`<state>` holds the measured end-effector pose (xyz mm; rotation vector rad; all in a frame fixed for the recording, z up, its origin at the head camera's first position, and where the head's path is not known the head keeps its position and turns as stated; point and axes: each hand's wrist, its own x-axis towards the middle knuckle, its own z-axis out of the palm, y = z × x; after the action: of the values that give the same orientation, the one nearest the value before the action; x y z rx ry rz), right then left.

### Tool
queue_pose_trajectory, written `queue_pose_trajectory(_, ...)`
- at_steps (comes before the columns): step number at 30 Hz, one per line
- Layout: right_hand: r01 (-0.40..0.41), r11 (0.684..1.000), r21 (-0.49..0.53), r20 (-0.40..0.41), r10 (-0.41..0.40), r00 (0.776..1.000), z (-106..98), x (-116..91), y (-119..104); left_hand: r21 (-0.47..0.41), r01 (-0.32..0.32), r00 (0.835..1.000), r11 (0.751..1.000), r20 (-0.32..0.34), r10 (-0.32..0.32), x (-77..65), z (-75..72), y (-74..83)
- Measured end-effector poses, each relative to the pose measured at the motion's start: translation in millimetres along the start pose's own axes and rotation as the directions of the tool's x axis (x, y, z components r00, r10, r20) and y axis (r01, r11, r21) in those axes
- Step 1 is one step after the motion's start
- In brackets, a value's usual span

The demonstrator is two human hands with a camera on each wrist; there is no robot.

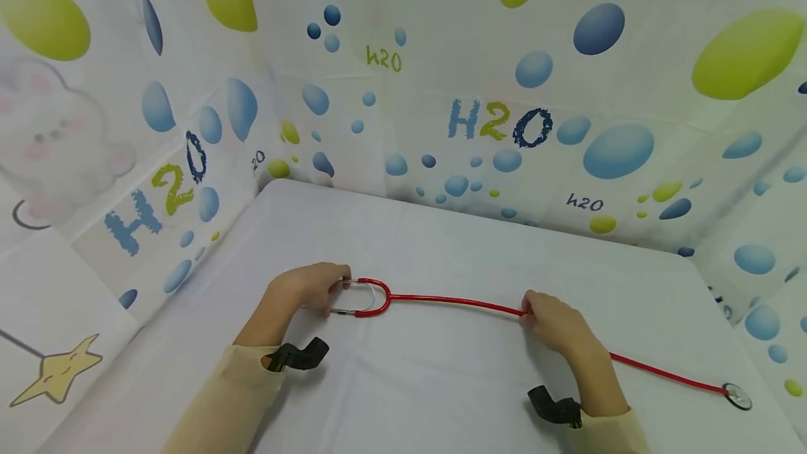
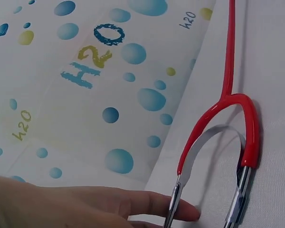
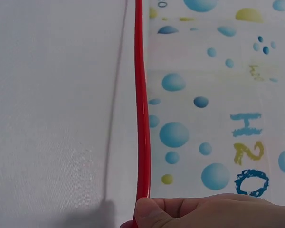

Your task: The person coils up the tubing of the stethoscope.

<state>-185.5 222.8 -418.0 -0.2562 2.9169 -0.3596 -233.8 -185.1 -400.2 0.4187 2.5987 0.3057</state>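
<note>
A stethoscope with red tubing (image 1: pixel 454 300) stretches left to right across the white table. At its metal ear tubes (image 2: pixel 236 204), my left hand (image 1: pixel 310 286) holds on, with a finger passing behind one tube in the left wrist view. The red fork (image 2: pixel 251 126) and the curved metal spring between its arms show beyond the fingers. Midway along the tubing, my right hand (image 1: pixel 557 321) pinches it between thumb and fingers; the right wrist view shows the thumb (image 3: pixel 149 211) on the tube. The round chest piece (image 1: pixel 737 396) lies at the far right. My left hand hides the earpieces.
The white tabletop (image 1: pixel 429 384) is bounded at the back and sides by a white curtain (image 1: pixel 429 76) with blue and green dots and H2O lettering. Dark wrist mounts (image 1: pixel 296 356) stick out from both sleeves.
</note>
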Motion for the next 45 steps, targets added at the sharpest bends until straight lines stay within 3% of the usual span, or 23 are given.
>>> queue_pose_trajectory(5,-0.022,1.0,-0.001,0.006,0.022,1.0,-1,-1,7,0.012,-0.085,0.995,0.996,-0.054,0.085,4.2,1.6,-1.7)
queue_pose_trajectory(8,-0.03,1.0,0.003,0.021,0.029,0.999,-2,-3,9,0.041,-0.16,0.978,0.986,-0.13,0.164,10.6,6.6,-2.3)
queue_pose_trajectory(11,-0.059,0.998,0.002,0.037,0.059,0.998,-4,-4,13,0.128,-0.205,0.947,0.97,-0.225,0.23,20.5,15.2,-1.9)
queue_pose_trajectory(16,-0.093,0.996,-0.009,0.058,0.093,0.994,-8,-7,20,0.282,-0.235,0.869,0.93,-0.367,0.331,37.2,27.5,-0.9)
queue_pose_trajectory(19,-0.087,0.996,-0.013,0.058,0.088,0.994,-11,-8,22,0.318,-0.232,0.827,0.919,-0.434,0.359,43.8,31.5,-1.7)
queue_pose_trajectory(21,-0.08,0.997,-0.008,0.06,0.08,0.995,-12,-8,22,0.316,-0.223,0.812,0.922,-0.463,0.356,45.7,33.2,-2.4)
queue_pose_trajectory(30,-0.076,0.997,0.013,0.08,0.074,0.994,-10,-5,23,0.289,-0.197,0.817,0.937,-0.48,0.319,40.9,32.9,-0.7)
queue_pose_trajectory(40,-0.08,0.997,0.019,0.089,0.078,0.993,-5,-9,19,0.314,-0.12,0.87,0.942,-0.423,0.252,33.9,32.4,1.6)
queue_pose_trajectory(45,-0.087,0.995,0.04,0.085,0.084,0.993,-4,-8,21,0.203,-0.157,0.907,0.967,-0.357,0.223,30.2,30.3,1.9)
